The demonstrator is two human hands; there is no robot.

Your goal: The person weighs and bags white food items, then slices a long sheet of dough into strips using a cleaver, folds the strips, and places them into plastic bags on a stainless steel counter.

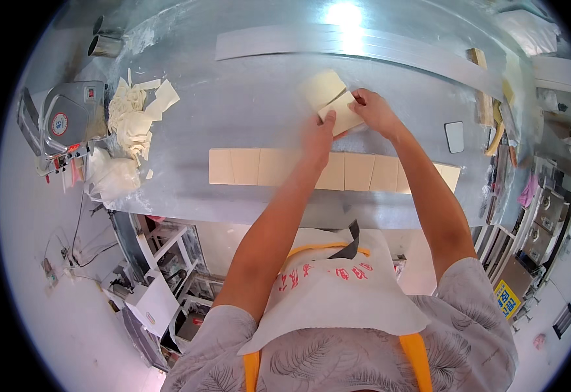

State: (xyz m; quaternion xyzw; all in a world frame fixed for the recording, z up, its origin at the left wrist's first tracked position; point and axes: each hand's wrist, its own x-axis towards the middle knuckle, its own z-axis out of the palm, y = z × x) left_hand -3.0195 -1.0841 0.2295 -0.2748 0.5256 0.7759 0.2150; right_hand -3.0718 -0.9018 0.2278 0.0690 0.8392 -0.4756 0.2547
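Over the metal worktable, my left hand [320,139] and my right hand [374,111] hold a rectangular stack of pale dough sheets [340,112] between them. My left thumb lies on its top; my right fingers grip its far right corner. Just beyond, another pale dough stack [325,88] rests on the table, partly blurred. Nearer to me, a long row of pale dough pieces [243,167] lies side by side, partly hidden beneath my forearms.
Dough scraps [136,115] lie at the left, beside a metal machine [72,112] and a plastic bag [113,171]. A long metal strip [270,43] spans the far side. A white scraper-like plate [455,137] and a wooden bar [484,93] lie right.
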